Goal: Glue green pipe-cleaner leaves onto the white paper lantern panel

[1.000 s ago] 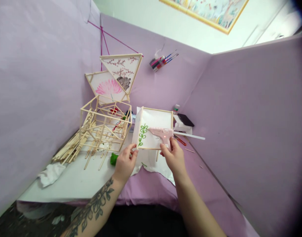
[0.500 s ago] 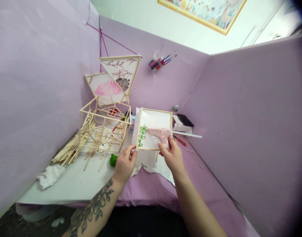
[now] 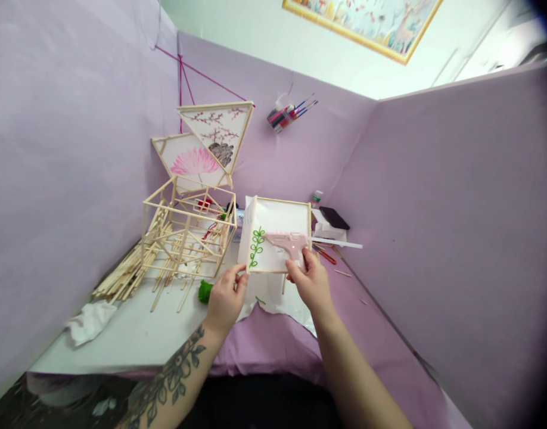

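Observation:
My right hand (image 3: 310,279) is closed round the grip of a pink hot glue gun (image 3: 290,241), and a long white glue stick (image 3: 338,242) pokes out of its back. The gun's nozzle points left at a green leafy vine (image 3: 256,247) on the white panel of a wood-framed box (image 3: 282,210). With fingers pinched, my left hand (image 3: 229,292) grips the box's lower left corner. Whether the nozzle touches the vine I cannot tell. A green fuzzy bundle (image 3: 205,292) lies just left of my left hand.
An open stick frame (image 3: 188,226) and a pile of wooden sticks (image 3: 130,271) take up the left of the table. Painted panels (image 3: 215,131) hang behind. A red-handled tool (image 3: 326,255), a black flat object (image 3: 335,218) and a small bottle (image 3: 317,197) are at right. A white cloth (image 3: 91,322) lies front left.
The view has shifted very slightly. Both hands, the glue gun and the box hold nearly the same positions.

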`<state>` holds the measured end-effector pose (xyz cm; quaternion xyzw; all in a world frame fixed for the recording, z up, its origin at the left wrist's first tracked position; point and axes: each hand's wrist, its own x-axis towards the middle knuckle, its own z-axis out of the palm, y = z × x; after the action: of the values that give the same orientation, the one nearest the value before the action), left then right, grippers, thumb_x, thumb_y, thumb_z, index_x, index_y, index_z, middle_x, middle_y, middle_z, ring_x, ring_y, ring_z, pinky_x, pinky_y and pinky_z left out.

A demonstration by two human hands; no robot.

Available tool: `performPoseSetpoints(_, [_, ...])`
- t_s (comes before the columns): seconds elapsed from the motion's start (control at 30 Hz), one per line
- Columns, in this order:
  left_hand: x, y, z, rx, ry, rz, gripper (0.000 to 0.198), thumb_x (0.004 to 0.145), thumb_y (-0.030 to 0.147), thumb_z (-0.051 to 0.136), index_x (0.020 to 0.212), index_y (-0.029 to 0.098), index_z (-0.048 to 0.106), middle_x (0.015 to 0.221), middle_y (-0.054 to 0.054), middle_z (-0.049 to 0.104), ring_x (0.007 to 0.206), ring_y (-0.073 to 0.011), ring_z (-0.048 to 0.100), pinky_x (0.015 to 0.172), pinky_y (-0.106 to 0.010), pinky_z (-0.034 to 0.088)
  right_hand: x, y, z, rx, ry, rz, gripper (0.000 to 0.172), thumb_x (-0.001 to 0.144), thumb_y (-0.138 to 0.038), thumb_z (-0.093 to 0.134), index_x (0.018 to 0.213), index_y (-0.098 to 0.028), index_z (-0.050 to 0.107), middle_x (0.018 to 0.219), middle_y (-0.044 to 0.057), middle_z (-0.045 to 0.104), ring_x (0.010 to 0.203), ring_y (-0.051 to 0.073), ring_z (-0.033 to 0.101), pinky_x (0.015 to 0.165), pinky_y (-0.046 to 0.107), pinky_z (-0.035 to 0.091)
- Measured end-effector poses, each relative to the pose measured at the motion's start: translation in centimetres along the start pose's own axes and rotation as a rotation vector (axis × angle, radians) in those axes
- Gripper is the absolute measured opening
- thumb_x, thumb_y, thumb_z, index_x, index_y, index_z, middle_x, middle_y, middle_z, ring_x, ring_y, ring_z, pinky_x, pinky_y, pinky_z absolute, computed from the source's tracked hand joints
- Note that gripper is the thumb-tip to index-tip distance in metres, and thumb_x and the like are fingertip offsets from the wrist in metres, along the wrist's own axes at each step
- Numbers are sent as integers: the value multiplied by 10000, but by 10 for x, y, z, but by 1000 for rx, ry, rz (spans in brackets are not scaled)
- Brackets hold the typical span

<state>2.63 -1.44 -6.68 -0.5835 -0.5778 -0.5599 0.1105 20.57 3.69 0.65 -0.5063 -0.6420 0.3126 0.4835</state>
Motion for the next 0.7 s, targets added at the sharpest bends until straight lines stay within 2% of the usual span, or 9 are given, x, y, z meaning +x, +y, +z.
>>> performPoseSetpoints(0.07, [0,0,0,7,-5,-3,204,893,299,528,1030,179,618,806,-35,708,647,-137,653,599,-228,506,1,4,-1,-29,15,-10,586,742,-455,617,1222,-127,553,1017,105,659,626,178,626,570,312,541])
performPoseSetpoints(0.17, [0,1,-1,9,-16,-19,207,893,305,522,1027,183,620,806,-32,707,644,-137,649,606,-232,505,2,9,-3,-131,69,-83,587,736,-457,613,1214,-119,569,1082,136,646,803,239,644,699,354,531])
performPoseSetpoints(0.27, [1,4,-2,6,-42,-49,208,894,304,519,1027,180,618,806,-33,704,637,-139,644,598,-234,500,1,10,-5,-251,110,-187,518,749,-444,593,1164,-134,601,1011,121,668,885,263,624,780,373,494])
performPoseSetpoints(0.43, [1,5,-4,9,-55,-60,204,890,294,521,1016,170,622,790,-36,701,607,-141,633,586,-241,494,-1,7,-7,-335,110,-261,398,789,-430,564,1080,-166,624,904,78,672,792,225,614,701,311,472])
performPoseSetpoints(0.6, [1,4,-3,11,-33,-33,198,886,285,526,1012,169,626,793,-36,702,589,-140,628,575,-244,493,-1,9,-6,-352,109,-305,373,807,-412,554,1080,-167,622,852,59,662,749,208,612,662,288,466])
performPoseSetpoints(0.7, [1,3,-3,11,-29,-31,193,884,280,530,1009,171,627,794,-35,703,592,-142,631,576,-245,495,-1,12,-4,-362,130,-367,395,820,-382,547,1154,-178,603,902,64,670,768,207,627,677,291,481])
